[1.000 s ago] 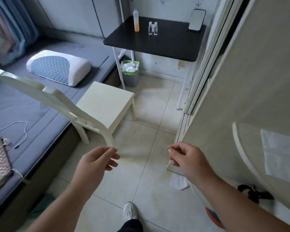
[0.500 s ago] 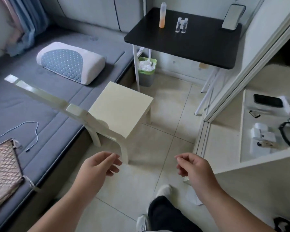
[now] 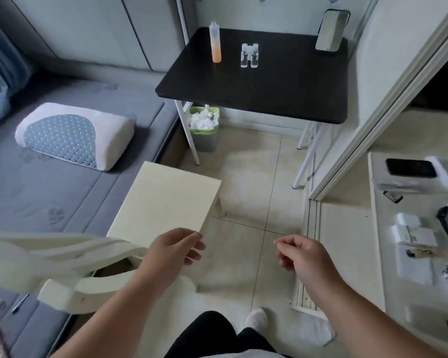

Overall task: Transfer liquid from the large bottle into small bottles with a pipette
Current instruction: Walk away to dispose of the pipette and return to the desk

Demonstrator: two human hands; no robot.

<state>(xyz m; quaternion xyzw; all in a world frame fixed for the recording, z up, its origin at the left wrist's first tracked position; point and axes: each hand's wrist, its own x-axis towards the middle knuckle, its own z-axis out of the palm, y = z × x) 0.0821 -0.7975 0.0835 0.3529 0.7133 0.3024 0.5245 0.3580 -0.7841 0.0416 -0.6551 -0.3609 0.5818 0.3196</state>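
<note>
**A:** Where are the person's hands?

**B:** Both reach forward in the lower half of the frame, above the tiled floor [image 3: 246,177]. The left hand [image 3: 175,248] sits at lower centre, just in front of the near corner of a cream chair [image 3: 166,202]; its fingers are loosely extended and hold nothing. The right hand [image 3: 304,257] is to its right, well apart from it, fingers lightly curled inward and likewise holding nothing.

**A:** And the bottles?

**B:** They stand at the top centre of the frame on a black table [image 3: 256,91], well away from both hands. The large bottle [image 3: 215,42] is tall and clear, upright, with orange liquid filling its lower part. To its right stand the small bottles [image 3: 249,55], clear and upright, grouped close together; their exact number is hard to tell. A pipette cannot be made out.

**A:** What else is there?

**B:** A phone [image 3: 331,31] leans upright at the table's upper right corner. Under the table's left edge is a bin [image 3: 204,127] with a green liner, full of white crumpled paper. On the left lies a grey mattress [image 3: 62,189] with a white and blue pillow [image 3: 73,135]. At the right edge, a pale shelf [image 3: 380,228] holds a dark phone [image 3: 410,167] and small white items.
</note>
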